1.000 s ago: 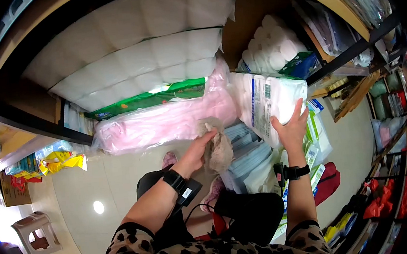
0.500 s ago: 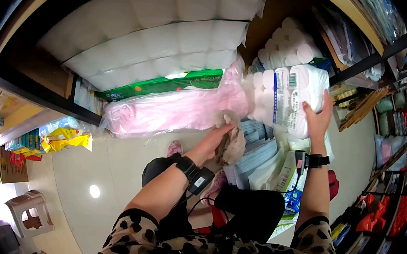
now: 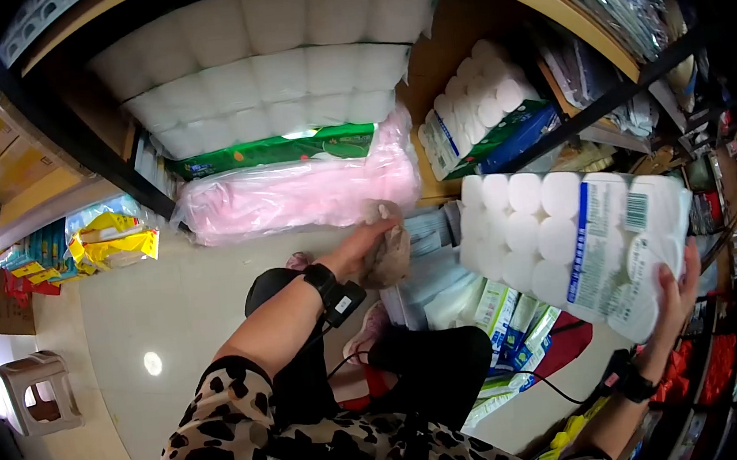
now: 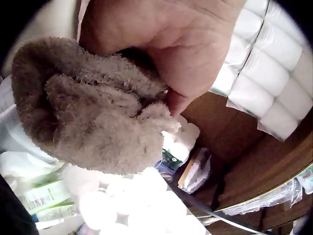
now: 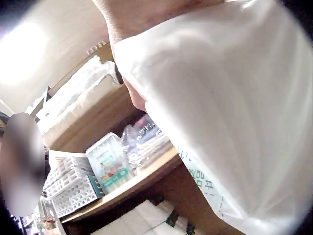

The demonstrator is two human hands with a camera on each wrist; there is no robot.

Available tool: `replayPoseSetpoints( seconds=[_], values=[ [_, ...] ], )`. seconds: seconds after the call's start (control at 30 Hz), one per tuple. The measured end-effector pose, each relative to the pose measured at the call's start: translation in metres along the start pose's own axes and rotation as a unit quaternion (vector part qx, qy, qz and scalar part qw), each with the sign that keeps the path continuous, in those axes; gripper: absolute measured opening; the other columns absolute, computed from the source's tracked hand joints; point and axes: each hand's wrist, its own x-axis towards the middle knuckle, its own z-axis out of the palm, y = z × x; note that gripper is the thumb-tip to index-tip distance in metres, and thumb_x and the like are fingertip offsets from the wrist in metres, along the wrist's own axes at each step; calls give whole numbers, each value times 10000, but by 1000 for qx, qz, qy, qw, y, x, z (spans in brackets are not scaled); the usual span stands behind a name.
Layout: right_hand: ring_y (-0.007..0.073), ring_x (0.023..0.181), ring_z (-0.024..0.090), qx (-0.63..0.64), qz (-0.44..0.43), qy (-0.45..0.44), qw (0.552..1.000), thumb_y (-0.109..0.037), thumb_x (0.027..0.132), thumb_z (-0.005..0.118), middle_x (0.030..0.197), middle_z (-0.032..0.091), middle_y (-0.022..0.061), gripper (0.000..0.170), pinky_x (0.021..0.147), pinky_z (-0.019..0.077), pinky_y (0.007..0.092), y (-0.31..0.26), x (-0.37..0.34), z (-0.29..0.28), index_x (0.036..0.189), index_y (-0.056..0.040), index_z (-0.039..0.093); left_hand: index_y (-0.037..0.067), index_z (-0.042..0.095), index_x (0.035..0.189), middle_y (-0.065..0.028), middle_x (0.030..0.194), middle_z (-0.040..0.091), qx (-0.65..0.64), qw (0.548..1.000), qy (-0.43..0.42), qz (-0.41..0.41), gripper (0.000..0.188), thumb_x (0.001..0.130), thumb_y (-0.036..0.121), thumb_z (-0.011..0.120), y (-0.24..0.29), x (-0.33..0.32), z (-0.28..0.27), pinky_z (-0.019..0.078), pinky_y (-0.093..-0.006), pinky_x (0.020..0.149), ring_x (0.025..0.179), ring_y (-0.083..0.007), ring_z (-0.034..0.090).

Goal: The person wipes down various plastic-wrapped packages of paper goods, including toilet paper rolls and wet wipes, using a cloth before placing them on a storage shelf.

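My right hand grips one end of a plastic-wrapped pack of toilet rolls, which is held up off the shelf at the right. A blue stripe and a barcode mark its wrapper. In the right wrist view the white wrapper fills much of the picture and hides most of the fingers. My left hand holds a bunched, fluffy grey-brown cloth. Seen from the left wrist, this cloth hangs under the thumb and palm. A long pink plastic-wrapped bundle lies just beyond the left hand.
Stacked white roll packs and a green pack fill the shelf ahead. More toilet rolls stand in its right corner. Green-and-white packets lie on the floor by my knees. A stool stands at the left.
My right hand has drawn the toilet roll pack away from the shelf and the pink bundle, out to the right and nearer me. The left hand keeps the cloth near the pink bundle.
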Motion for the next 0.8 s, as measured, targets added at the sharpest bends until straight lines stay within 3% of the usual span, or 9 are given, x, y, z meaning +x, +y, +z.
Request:
replayPoseSetpoints(
  seconds=[0.23,0.3,0.33,0.4,0.47,0.6,0.7,0.77,0.8],
  values=[
    [278,1206,485,-67,-6,-31,997,-236,758,723,1415,384,155,787,991,426,387,-85,-57,-72,1414,-31,341,36,591,1110,-60,1039,647,-12,993,-118,5,387,933,378,559,-17,-27,25,506,-307,823,918,-172,629],
    [292,1233,456,-110,-46,-36,992,-260,762,723,1416,374,161,787,1028,402,450,-90,-79,-65,1414,-44,339,34,586,1126,-54,1047,644,40,991,-125,22,399,938,384,554,-18,-47,45,499,-295,832,932,-159,623],
    [312,1250,426,-155,-123,-55,979,-275,722,749,1380,401,161,815,1055,371,491,-89,-88,-55,1405,-59,360,30,582,1134,-53,1053,641,55,992,-108,23,407,938,386,555,-18,-58,56,496,-287,833,935,-151,619],
    [333,1255,413,-141,-79,-94,982,-306,639,786,1330,434,174,881,1055,356,480,-82,-115,-37,1395,-81,395,24,572,1152,-52,1067,635,87,993,-74,25,425,939,391,557,-21,-83,80,491,-273,837,943,-137,611],
    [348,1236,417,-250,-62,-117,959,-343,573,801,1289,453,184,916,1026,354,478,-86,-144,-20,1376,-97,435,12,561,1164,-59,1108,618,113,989,-90,26,442,943,395,552,-19,-107,94,487,-271,840,966,-130,599],
    [356,1176,433,-366,-90,-128,917,-388,571,810,1284,452,177,902,956,356,481,-105,-187,8,1351,-102,460,1,537,1186,-64,1113,602,130,978,-145,69,486,953,427,518,-15,-144,118,488,-276,844,989,-133,584],
    [366,1155,425,-352,-103,-167,915,-371,600,811,1279,454,151,884,910,368,487,-110,-201,33,1351,-84,443,-13,510,1223,-77,1154,579,106,971,-187,101,541,953,455,500,-9,-167,151,472,-279,875,1025,-143,569],
    [353,1144,433,-284,-104,-224,926,-301,697,743,1278,462,156,723,899,377,474,-99,-209,62,1309,-45,455,-26,489,1252,-93,1211,556,110,970,-189,110,591,948,480,494,-4,-187,173,447,-295,924,1072,-166,552],
    [355,1142,437,-245,-96,-259,929,-271,731,712,1264,475,157,656,898,381,465,-88,-215,79,1289,-32,465,-31,477,1265,-106,1240,540,199,947,-190,165,615,944,492,490,-8,-187,174,426,-306,949,1100,-183,536]
  ],
)
